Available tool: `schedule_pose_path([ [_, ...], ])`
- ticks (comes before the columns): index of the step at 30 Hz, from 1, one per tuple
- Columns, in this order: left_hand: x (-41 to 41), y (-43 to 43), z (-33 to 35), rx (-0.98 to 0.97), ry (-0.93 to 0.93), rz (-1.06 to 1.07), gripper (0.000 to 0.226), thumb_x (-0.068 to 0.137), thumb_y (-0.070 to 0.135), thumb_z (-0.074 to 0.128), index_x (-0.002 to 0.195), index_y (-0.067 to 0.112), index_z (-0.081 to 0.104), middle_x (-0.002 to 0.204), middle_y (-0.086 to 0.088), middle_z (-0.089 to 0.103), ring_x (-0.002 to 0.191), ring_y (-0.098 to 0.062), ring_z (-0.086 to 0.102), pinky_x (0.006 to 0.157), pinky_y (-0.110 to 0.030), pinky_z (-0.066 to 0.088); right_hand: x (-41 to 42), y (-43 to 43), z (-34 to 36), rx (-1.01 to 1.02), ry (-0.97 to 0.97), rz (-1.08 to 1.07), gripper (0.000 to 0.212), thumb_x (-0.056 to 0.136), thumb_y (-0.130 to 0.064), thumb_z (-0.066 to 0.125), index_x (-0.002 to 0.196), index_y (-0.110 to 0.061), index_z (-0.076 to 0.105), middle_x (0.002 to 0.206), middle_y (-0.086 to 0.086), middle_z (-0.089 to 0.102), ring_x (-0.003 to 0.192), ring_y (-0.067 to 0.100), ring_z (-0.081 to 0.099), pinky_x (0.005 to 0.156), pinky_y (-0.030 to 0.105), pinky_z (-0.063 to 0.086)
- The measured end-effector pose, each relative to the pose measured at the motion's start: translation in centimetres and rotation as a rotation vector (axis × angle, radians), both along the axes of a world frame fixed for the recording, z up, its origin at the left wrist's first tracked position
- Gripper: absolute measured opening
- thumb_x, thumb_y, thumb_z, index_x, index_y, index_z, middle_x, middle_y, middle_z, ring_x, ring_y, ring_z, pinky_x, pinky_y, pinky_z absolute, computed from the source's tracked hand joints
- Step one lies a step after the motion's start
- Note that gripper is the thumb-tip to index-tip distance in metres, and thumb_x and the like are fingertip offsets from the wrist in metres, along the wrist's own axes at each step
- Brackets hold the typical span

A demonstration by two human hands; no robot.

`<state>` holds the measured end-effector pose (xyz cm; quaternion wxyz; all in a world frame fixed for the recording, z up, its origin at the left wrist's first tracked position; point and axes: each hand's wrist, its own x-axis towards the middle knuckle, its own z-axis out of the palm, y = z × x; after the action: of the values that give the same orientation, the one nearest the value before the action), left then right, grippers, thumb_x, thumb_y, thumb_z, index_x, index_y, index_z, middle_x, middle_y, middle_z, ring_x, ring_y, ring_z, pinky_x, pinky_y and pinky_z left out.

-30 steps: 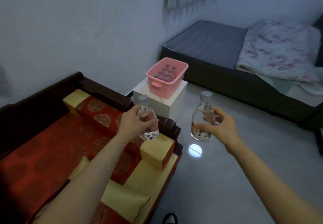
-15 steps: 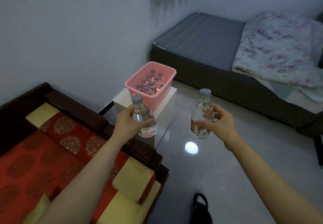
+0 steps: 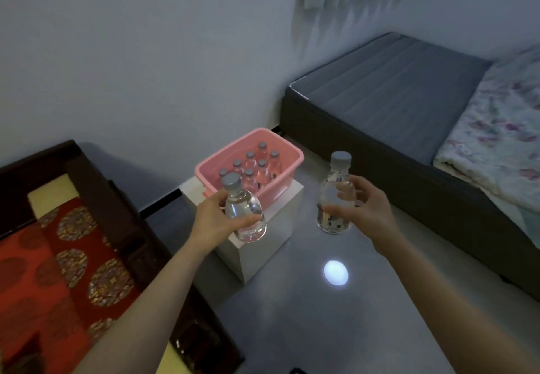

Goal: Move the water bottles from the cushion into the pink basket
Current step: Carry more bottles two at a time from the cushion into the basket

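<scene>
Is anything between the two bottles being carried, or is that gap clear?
In the head view, nothing solid sits between the left-hand bottle and the right-hand bottle; behind the gap show the white stand's corner and bare grey floor.

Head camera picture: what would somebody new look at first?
Probably the two clear water bottles held up in the middle, one in the left hand and one in the right hand. Just behind them sits the pink basket on a white box, already holding capped bottles.
</scene>
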<state>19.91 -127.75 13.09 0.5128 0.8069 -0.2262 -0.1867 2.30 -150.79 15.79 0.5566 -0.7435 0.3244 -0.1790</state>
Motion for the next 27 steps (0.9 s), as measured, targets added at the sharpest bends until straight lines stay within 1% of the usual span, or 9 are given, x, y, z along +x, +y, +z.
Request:
schedule_pose_path([
  [5, 1.5, -4.8, -1.0, 0.007, 0.014, 0.074, 0.046, 0.054, 0.022, 0.091, 0.092, 0.027, 0.064, 0.08, 0.016, 0.066, 0.067, 0.01, 0.06, 0.057, -0.003, 0.042, 4.3, -6.2, -1.2, -0.022, 0.034, 0.088, 0.068, 0.062, -0.026, 0.086, 0.121, -0.031, 0.053, 0.118, -0.004, 0.056, 0.108, 0.016, 0.055, 0.07, 0.023, 0.046],
  [12, 7.0, -9.1, -3.3, 0.032, -0.004, 0.12, 0.053, 0.06, 0.028, 0.087, 0.106, 0.025, 0.061, 0.087, 0.022, 0.062, 0.077, 0.008, 0.058, 0.063, -0.006, 0.042, 12.1, -11.0, -3.2, -0.049, 0.021, 0.227, 0.065, 0.058, -0.025, 0.086, 0.114, -0.033, 0.054, 0.112, -0.008, 0.059, 0.106, 0.014, 0.058, 0.082, 0.034, 0.052],
  [15, 9.9, -10.9, -4.9, 0.018, -0.005, 0.142, 0.056, 0.062, 0.032, 0.086, 0.111, 0.026, 0.059, 0.091, 0.022, 0.062, 0.081, 0.01, 0.058, 0.069, -0.007, 0.041, 15.7, -12.7, -4.3, -0.055, 0.0, 0.279, 0.065, 0.059, -0.018, 0.087, 0.113, -0.032, 0.054, 0.111, -0.009, 0.062, 0.102, 0.011, 0.062, 0.079, 0.026, 0.051],
  [17, 12.2, -12.4, -5.9, 0.008, 0.02, 0.164, 0.055, 0.064, 0.029, 0.085, 0.111, 0.027, 0.056, 0.094, 0.02, 0.062, 0.081, 0.017, 0.058, 0.067, -0.002, 0.041, 18.9, -14.4, -5.4, -0.065, 0.032, 0.316, 0.063, 0.059, -0.013, 0.087, 0.109, -0.031, 0.055, 0.108, -0.009, 0.065, 0.098, 0.01, 0.065, 0.076, 0.021, 0.05],
  [19, 13.5, -13.5, -6.6, -0.021, 0.023, 0.151, 0.054, 0.066, 0.025, 0.085, 0.11, 0.029, 0.054, 0.098, 0.02, 0.061, 0.085, 0.021, 0.056, 0.068, 0.002, 0.04, 21.2, -15.5, -6.0, -0.093, 0.064, 0.337, 0.059, 0.059, -0.013, 0.088, 0.106, -0.031, 0.057, 0.105, -0.009, 0.067, 0.094, 0.009, 0.067, 0.076, 0.022, 0.051],
  [21, 15.0, -14.4, -7.5, -0.034, 0.043, 0.134, 0.056, 0.068, 0.022, 0.084, 0.11, 0.036, 0.049, 0.101, 0.021, 0.06, 0.09, 0.019, 0.056, 0.072, 0.001, 0.041, 23.5, -16.4, -7.1, -0.116, 0.092, 0.35, 0.057, 0.059, -0.018, 0.088, 0.105, -0.031, 0.058, 0.103, -0.011, 0.068, 0.093, 0.007, 0.066, 0.077, 0.024, 0.052],
  [23, 16.1, -15.3, -8.5, -0.042, 0.086, 0.113, 0.061, 0.07, 0.021, 0.082, 0.112, 0.042, 0.044, 0.105, 0.02, 0.06, 0.094, 0.015, 0.058, 0.077, -0.004, 0.044, 25.2, -17.0, -8.5, -0.115, 0.116, 0.353, 0.057, 0.059, -0.017, 0.089, 0.106, -0.029, 0.058, 0.102, -0.014, 0.067, 0.094, 0.003, 0.064, 0.075, 0.016, 0.049],
  [25, 16.9, -16.2, -9.9, -0.048, 0.128, 0.114, 0.064, 0.071, 0.026, 0.081, 0.123, 0.035, 0.045, 0.114, 0.016, 0.062, 0.103, 0.007, 0.059, 0.085, -0.012, 0.045, 26.8, -17.6, -10.1, -0.13, 0.159, 0.363, 0.059, 0.058, -0.017, 0.089, 0.106, -0.028, 0.057, 0.099, -0.015, 0.065, 0.091, 0.0, 0.062, 0.069, 0.011, 0.047],
  [27, 17.3, -17.0, -11.2, -0.05, 0.153, 0.134, 0.058, 0.073, 0.027, 0.079, 0.122, 0.034, 0.049, 0.116, 0.016, 0.063, 0.105, 0.008, 0.058, 0.084, -0.006, 0.042, 28.3, -17.9, -11.4, -0.158, 0.212, 0.391, 0.062, 0.056, -0.017, 0.09, 0.105, -0.031, 0.055, 0.096, -0.019, 0.063, 0.086, -0.006, 0.061, 0.065, 0.009, 0.046],
])
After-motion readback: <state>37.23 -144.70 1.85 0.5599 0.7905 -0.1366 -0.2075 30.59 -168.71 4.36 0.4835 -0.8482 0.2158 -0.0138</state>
